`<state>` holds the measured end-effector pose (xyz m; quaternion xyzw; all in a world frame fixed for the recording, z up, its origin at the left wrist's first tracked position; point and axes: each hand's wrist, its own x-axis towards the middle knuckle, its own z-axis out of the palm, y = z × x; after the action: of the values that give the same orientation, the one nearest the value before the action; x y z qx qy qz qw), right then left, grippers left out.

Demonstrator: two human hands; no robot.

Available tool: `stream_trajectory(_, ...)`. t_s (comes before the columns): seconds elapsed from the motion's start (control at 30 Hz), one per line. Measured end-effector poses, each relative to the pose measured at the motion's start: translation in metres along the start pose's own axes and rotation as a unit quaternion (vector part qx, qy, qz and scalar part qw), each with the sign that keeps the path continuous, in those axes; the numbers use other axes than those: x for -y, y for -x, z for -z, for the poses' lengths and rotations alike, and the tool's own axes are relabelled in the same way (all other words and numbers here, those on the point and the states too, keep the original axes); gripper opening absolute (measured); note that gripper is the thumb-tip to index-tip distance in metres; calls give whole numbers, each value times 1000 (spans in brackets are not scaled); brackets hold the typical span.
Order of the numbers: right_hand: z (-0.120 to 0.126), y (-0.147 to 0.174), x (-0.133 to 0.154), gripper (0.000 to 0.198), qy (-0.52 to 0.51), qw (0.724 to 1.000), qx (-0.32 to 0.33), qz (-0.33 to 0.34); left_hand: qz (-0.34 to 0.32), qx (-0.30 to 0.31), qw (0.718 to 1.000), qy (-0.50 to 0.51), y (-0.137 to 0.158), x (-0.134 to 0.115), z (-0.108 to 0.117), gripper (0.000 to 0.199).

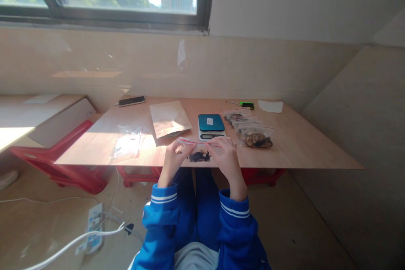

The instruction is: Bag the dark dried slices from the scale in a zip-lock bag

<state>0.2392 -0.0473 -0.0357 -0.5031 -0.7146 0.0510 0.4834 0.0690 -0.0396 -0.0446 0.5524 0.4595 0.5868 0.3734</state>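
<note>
The left hand (174, 157) and right hand (225, 157) are pinching a clear plastic zip bag (200, 146) by its red-lined top, its strip running sideways between them, neither hand nearer; crinkled dark pieces (199, 157) are showing inside, before a teal-topped scale (211, 122) at the wood-toned table's (300, 147) near edge.

My right hand (224, 152) could pass rightward over bare tabletop (294, 154); the scale (211, 123) (bags (255, 137) beside it) blocks ahead
</note>
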Motion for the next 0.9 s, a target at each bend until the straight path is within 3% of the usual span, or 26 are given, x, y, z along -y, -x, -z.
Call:
stream_trajectory(0.63,-9,-1,2,13,33,999,-4,3,-2,-6,1000,-10,0,1,0,22)
stream_trajectory(0.9,-7,-1,5,9,-4,1000,17,-9,-17,-3,1000,0,0,-4,0,19)
